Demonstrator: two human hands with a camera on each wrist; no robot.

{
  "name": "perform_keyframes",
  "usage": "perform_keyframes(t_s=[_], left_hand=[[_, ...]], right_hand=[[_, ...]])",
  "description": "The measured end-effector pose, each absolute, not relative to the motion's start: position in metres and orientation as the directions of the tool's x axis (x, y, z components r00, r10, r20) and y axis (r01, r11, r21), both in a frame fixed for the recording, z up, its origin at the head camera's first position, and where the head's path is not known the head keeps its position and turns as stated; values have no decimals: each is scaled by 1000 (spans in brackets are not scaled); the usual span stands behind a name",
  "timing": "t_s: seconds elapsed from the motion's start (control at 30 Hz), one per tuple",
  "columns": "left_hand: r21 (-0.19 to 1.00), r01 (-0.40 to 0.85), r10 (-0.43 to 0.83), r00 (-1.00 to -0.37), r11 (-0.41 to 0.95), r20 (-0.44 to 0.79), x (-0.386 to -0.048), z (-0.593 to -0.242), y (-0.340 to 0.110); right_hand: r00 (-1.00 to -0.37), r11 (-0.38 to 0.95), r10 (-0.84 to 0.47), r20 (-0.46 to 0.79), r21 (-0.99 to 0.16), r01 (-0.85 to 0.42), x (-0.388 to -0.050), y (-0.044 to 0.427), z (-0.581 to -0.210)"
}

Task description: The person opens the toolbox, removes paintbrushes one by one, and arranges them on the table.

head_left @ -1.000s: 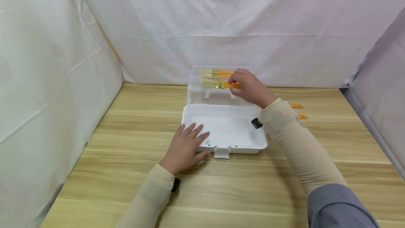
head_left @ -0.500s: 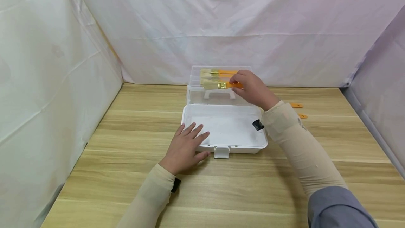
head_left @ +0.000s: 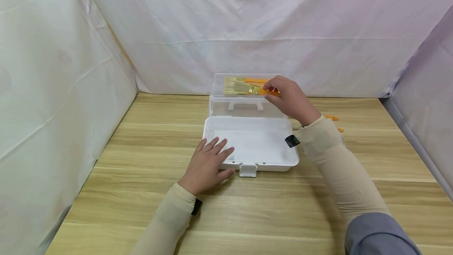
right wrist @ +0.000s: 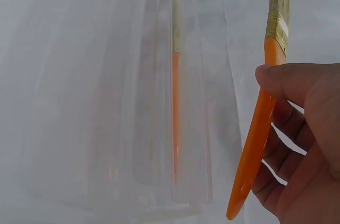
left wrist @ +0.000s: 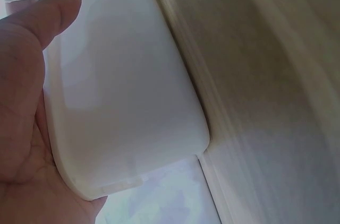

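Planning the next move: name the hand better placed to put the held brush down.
Likely the right hand: it pinches the brush near the lid; the left hand touches the white box.

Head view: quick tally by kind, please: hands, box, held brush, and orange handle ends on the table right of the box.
Left hand and right hand: 2
White box: 1
Held brush: 1
Orange handle ends: 2
Total: 6

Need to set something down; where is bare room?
Bare wooden tabletop lies between the left sheet and white case, and in front between the beige sleeves. Crowded: around the clear lid, with paintbrushes and the right hand; right of the case, where orange handles lie.
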State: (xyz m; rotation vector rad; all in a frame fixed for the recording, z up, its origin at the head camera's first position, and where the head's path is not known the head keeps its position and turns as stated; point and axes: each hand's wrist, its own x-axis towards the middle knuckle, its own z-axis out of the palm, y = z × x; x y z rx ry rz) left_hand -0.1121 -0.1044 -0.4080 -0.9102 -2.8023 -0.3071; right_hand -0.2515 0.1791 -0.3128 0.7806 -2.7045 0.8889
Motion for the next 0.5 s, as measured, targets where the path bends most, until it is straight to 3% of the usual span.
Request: perform_keyframes(t_s=[0.5], left_hand=[[141,598,559,-794,789,238,-112,-407,-105]], right_hand=[[-839,641,-442,317,-542,-543,-247,187,-315]])
